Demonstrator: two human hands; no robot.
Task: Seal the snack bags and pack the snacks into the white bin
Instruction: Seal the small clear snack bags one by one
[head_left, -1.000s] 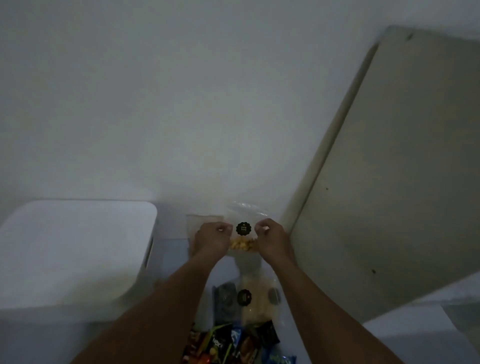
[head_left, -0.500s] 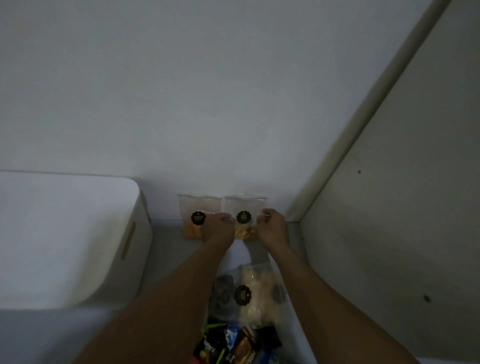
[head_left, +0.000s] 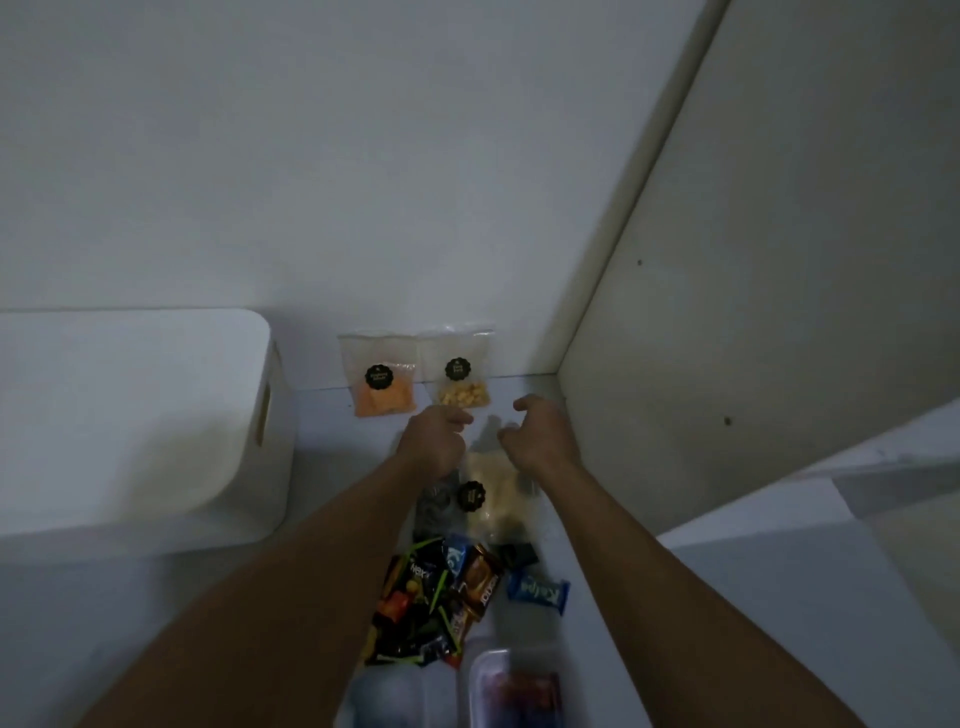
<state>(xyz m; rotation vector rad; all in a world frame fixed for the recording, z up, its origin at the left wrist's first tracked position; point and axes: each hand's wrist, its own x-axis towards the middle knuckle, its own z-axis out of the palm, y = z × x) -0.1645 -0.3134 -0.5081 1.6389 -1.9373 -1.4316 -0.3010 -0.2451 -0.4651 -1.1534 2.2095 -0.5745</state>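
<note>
**Two snack bags stand at the wall, both hands just short of them**

Head view: The scene is dim. The white bin (head_left: 156, 415) sits at the left on the pale surface (head_left: 332, 431), and a handle slot in its side wall faces the middle of the frame. Well apart from it, two clear snack bags lean upright against the back wall (head_left: 415, 182), side by side with their edges meeting. The orange snack bag (head_left: 382, 387) is on the left and the yellow snack bag (head_left: 461, 382) on the right, and each carries a round black sticker.

The left hand (head_left: 436, 441) is just below the yellow snack bag, back toward the camera and fingers curled under. I cannot tell whether it holds or touches anything. The right hand (head_left: 540, 434) is to its right, near the side panel (head_left: 753, 312). Its thumb and fingers are spread in a loose curve, and it holds nothing.

Between the two wrists a third clear bag (head_left: 493, 501) of pale snacks lies flat, also with a black sticker. Nearer the person is a heap of wrapped bars (head_left: 441, 587), with a blue wrapper (head_left: 537, 590) beside it. A clear plastic container (head_left: 514, 686) sits at the bottom edge, its contents too dark to make out.
</note>
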